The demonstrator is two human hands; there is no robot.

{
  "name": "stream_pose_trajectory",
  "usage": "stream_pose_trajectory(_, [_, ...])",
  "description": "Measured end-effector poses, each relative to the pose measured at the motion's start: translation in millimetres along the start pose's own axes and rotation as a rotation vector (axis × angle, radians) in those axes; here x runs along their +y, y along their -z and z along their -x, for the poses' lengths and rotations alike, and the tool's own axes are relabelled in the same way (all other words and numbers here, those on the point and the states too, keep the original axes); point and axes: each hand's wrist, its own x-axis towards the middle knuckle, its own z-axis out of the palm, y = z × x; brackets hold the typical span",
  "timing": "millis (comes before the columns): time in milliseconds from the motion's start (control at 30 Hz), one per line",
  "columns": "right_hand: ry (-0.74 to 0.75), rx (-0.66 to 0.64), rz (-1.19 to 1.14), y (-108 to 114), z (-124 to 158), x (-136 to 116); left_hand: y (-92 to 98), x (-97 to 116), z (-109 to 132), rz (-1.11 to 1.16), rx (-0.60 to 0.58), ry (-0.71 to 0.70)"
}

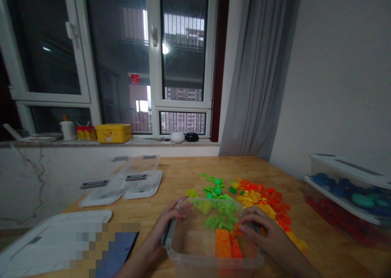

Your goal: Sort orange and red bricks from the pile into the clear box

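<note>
A clear plastic box (183, 265) stands on the wooden table (189, 172) right in front of me, with green bricks (221, 217) at its far end and orange bricks (224, 243) near the middle. My left hand (169, 221) is wrapped round the box's left rim near the grey latch. My right hand (259, 229) rests curled on the box's right edge, fingertips touching orange bricks; whether it grips one is unclear. Beyond the box lie loose piles of green, yellow, orange and red bricks (259, 198).
Clear lids (122, 182) lie at the table's far left, and a larger white lid (49, 241) sits near left. Stacked clear bins with blue and red pieces (345, 196) stand at the right by the wall. A windowsill holds a yellow tin (113, 133) and small jars.
</note>
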Motion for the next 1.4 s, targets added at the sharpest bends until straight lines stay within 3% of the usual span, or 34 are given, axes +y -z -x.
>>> stream_pose_trajectory(167, [0.02, -0.021, -0.001, 3, 3, 7, -1.7, -1, 1, 0.008, 0.002, 0.01])
stream_pose_trajectory(267, [-0.006, 0.033, -0.008, 9, 3, 11, -2.6, 0, 1, 0.025, 0.002, 0.018])
stream_pose_trajectory(400, [-0.165, 0.266, -0.002, 37, -1, 33, -2.4, 2, 1, 0.019, 0.013, 0.016])
stream_pose_trajectory(500, [-0.331, 0.472, 0.084, 71, -4, 69, -1.5, 1, 0, 0.009, 0.009, 0.016])
stream_pose_trajectory(567, [-0.4, 0.531, 0.152, 90, -2, 97, -1.1, 1, -1, 0.013, 0.01, 0.02])
stream_pose_trajectory(700, [-0.493, 0.444, 0.175, 105, 13, 143, -2.1, 1, 0, 0.032, 0.017, 0.024])
stream_pose_trajectory(800, [-0.505, 0.355, 0.158, 102, 25, 158, -4.1, 3, 1, 0.016, 0.015, 0.018])
stream_pose_trajectory(1167, [-0.545, 0.203, 0.139, 98, 32, 167, -5.4, 3, 3, 0.048, 0.028, 0.042])
stream_pose_trajectory(1400, [-0.524, 0.301, 0.156, 98, 33, 152, -2.8, 2, 2, 0.047, 0.019, 0.041])
